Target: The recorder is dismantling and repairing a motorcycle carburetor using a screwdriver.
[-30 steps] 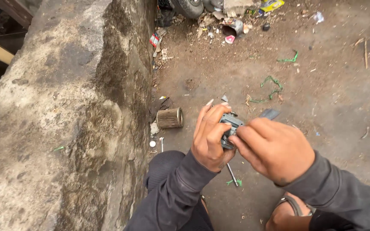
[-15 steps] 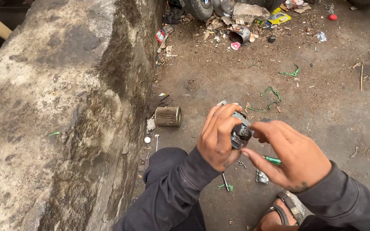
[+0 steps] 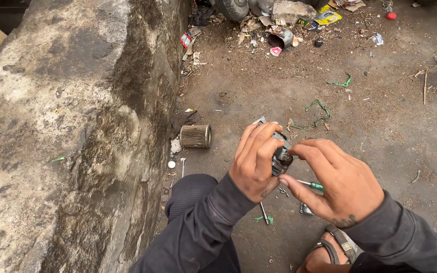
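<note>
My left hand (image 3: 255,161) grips a small grey metal engine part (image 3: 281,157) above the dirt ground. My right hand (image 3: 339,181) is at the part's right side, with the fingertips pinching a small piece on its dark round end. Below the hands a green-handled screwdriver (image 3: 312,185) lies on the ground, partly hidden by my right hand. A few small metal pieces (image 3: 282,191) lie beside it. Both arms wear dark sleeves.
A large rough stone block (image 3: 77,126) fills the left side. A cylindrical pleated filter (image 3: 196,136) lies on the ground at its foot. Green wire scraps (image 3: 318,108), litter and a tin can (image 3: 281,38) lie farther off. My knee (image 3: 190,192) and sandalled foot (image 3: 330,250) are below.
My right hand has moved off the top of the part to its right side, uncovering the screwdriver on the ground. The camera view has shifted slightly; my left hand keeps its grip.
</note>
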